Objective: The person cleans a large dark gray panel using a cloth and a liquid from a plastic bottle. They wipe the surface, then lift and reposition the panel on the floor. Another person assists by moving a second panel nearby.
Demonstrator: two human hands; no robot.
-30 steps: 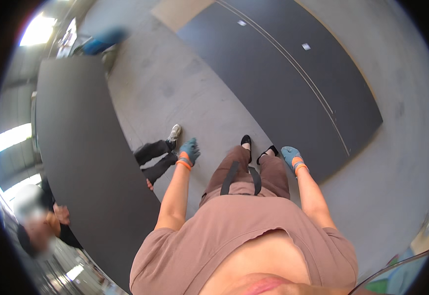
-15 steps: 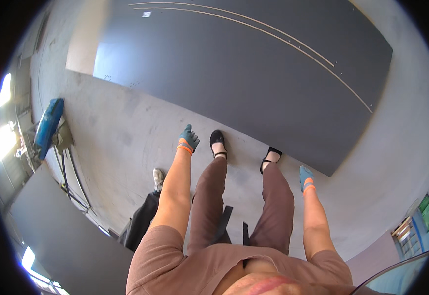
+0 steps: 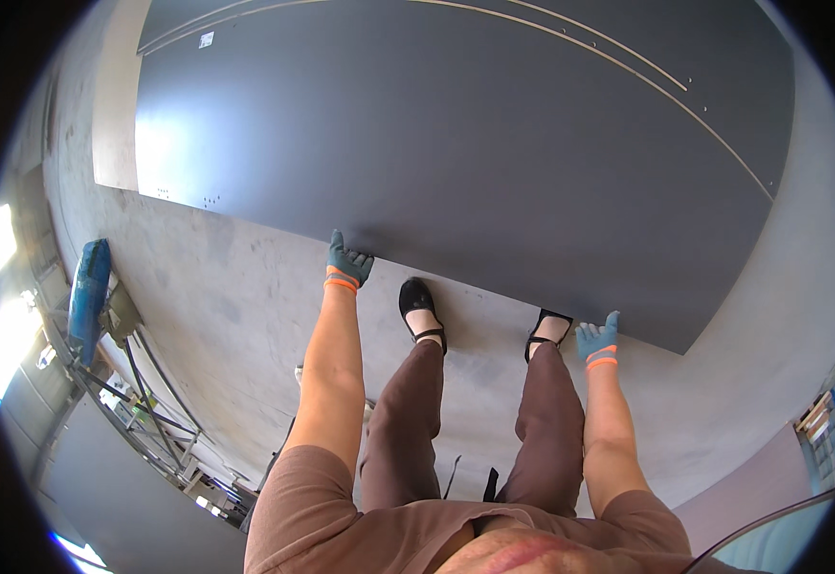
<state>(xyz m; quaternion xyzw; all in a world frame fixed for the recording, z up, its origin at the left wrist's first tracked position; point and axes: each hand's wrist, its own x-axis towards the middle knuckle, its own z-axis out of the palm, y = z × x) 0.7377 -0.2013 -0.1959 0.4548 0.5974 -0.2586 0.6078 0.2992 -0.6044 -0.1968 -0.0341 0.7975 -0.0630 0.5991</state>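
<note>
A large dark grey panel (image 3: 494, 143) lies flat on the concrete floor and fills the upper part of the view. I am bent over its near edge. My left hand (image 3: 347, 261), in a blue glove with an orange cuff, rests its fingertips on that edge. Further right, my right hand (image 3: 597, 338), gloved the same way, touches the same edge with its fingers spread. Neither hand has lifted anything. My feet in black shoes (image 3: 420, 304) stand on the floor just short of the panel, between my hands.
A pale board strip (image 3: 116, 96) lies along the panel's far left side. At the left stand a blue bundle (image 3: 89, 298) and a metal frame with cables (image 3: 140, 402). Another person's dark trouser leg and shoe (image 3: 299, 373) show behind my left arm.
I have turned toward the grey panel and bent lower. Both hands moved forward from beside my legs and now reach its near edge.
</note>
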